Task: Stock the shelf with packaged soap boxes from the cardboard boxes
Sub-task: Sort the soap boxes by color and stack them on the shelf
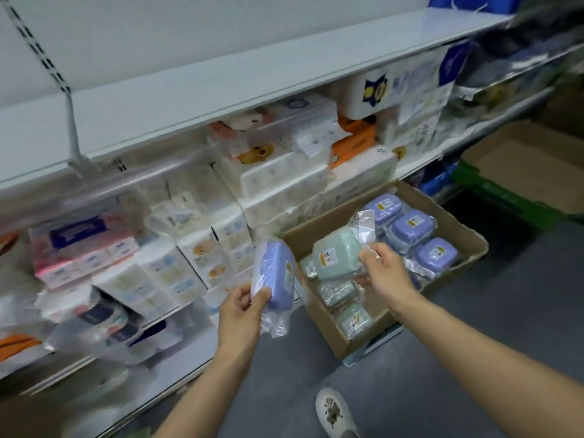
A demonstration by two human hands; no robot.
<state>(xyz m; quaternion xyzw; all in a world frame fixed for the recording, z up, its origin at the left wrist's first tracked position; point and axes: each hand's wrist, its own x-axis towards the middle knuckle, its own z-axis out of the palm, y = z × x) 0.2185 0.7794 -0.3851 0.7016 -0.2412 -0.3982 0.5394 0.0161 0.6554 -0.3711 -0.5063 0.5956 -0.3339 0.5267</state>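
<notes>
A person is standing in a shop aisle, looking down at two bare arms reaching into the centre of the frame. The left hand [241,303], at lower centre, is gripping a purple soap box [277,275] in a clear plastic bag, fingers curled round its lower end; the box's long axis is standing roughly upright, and it is hanging just right of the shelf [177,99] stock that fills the left half of the frame. The shelf is lying to the left of this hand, which is the nearer of the two to it, so in all likelihood the purple box is going leftward first. The right hand [384,268], right of centre, is pinching the bag of a pale green soap box [338,256], holding it just above the open cardboard box [455,229] on the grey floor [505,311]; this green box's long axis is running roughly left to right, tilted. Counting soap boxes: two are being held, one per hand. Inside the cardboard box, three purple ones are showing clearly at its upper right, and about three green ones at its lower left, partly hidden. Bagged tissue packs [284,172], too blurred to count, are crowding the shelves. A second cardboard box [521,162] is sitting at right, and one white shoe [333,412] is showing at bottom centre.
</notes>
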